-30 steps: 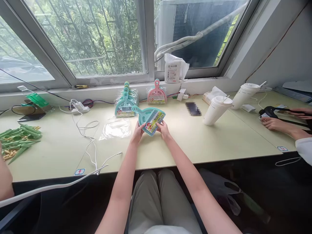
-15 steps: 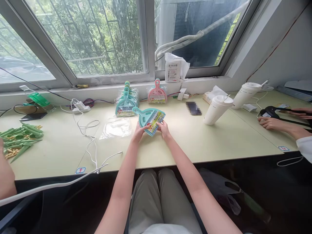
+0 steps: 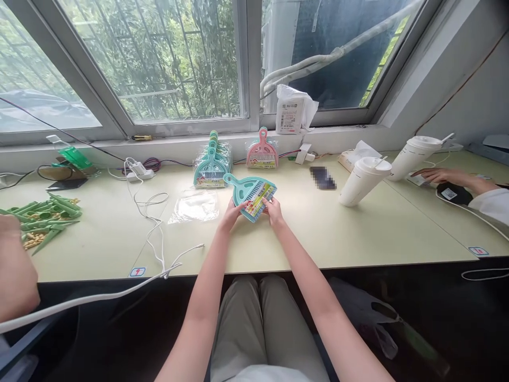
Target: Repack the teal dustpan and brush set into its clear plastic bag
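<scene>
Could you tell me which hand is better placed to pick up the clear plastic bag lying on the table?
Left. The left hand grips the teal dustpan set on the side facing the clear plastic bag, which lies just beyond it. The right hand would probably have to cross over the set.

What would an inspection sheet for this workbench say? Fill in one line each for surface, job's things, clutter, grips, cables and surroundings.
Surface: pale yellow table, sound.
Job's things: teal mini dustpan set held above the table; stack of teal sets and pink set by the sill; clear bag lying flat.
Clutter: two white cups, green clips, phone.
Grips: left hand and right hand both hold the set's lower edge.
Cables: white cable trails over the front edge.
Surroundings: window; co-workers' hands on both sides.
</scene>
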The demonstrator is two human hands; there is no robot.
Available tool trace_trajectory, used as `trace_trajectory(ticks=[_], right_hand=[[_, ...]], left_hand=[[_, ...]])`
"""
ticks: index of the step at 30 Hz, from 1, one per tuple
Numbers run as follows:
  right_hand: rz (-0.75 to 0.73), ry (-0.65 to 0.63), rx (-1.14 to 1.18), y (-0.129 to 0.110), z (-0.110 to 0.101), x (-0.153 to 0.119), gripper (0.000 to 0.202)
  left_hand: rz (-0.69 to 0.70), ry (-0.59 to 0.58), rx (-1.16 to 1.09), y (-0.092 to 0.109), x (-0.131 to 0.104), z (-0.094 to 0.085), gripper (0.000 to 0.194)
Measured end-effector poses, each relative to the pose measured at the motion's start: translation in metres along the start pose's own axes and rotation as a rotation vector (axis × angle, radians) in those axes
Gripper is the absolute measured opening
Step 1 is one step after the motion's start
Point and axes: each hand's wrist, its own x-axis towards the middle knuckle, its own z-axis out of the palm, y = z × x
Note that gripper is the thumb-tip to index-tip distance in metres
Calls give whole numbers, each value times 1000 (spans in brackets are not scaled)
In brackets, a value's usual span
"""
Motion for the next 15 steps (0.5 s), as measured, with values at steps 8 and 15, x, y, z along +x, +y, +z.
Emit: trace_trajectory(ticks=[8,15], right_hand=[[25,57,-24,3,-7,5,32],[9,51,8,-3,-9,2,29]], left_hand=[[362,742,565,2,0,-34,52],[298,307,703,-4,-4,-32,24]])
